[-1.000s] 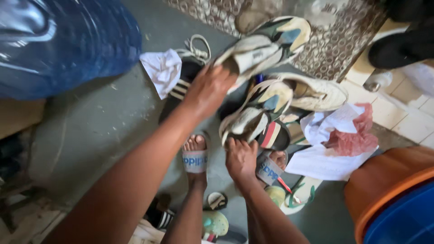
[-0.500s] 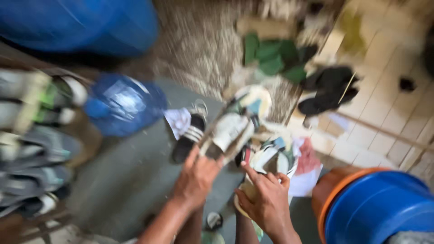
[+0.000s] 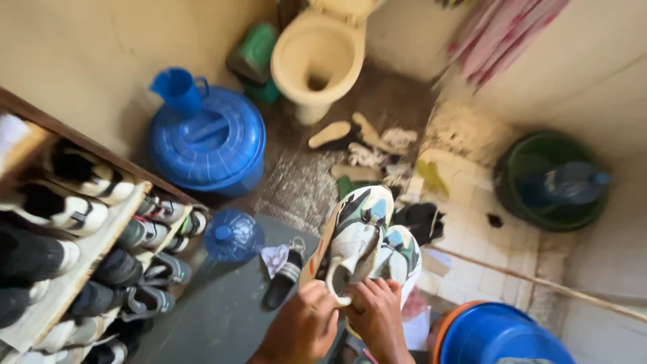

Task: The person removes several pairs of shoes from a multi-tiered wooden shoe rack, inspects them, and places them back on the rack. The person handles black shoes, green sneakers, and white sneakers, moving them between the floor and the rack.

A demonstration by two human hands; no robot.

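Both my hands hold a pair of chunky sneakers, white with green, black and blue patches, lifted above the floor at lower middle. My left hand [image 3: 301,330] grips the heel of the left sneaker [image 3: 354,239]. My right hand [image 3: 378,315] grips the heel of the right sneaker [image 3: 399,255]. Below them on the dark floor lies a black slide sandal [image 3: 284,278] with white stripes, a white cloth [image 3: 275,257] beside it.
A wooden shoe rack [image 3: 74,266] packed with several shoes fills the left. A blue lidded bin [image 3: 209,141] with a blue jug [image 3: 176,89] stands behind, a blue water bottle [image 3: 234,235] near it. Toilet [image 3: 317,54] at the back, green bucket [image 3: 549,180] right, blue basin [image 3: 495,337] lower right.
The view has risen and pulled back from the shoe pile. My hands, which reached into the shoes on the floor, now hold the pair of sneakers up together.
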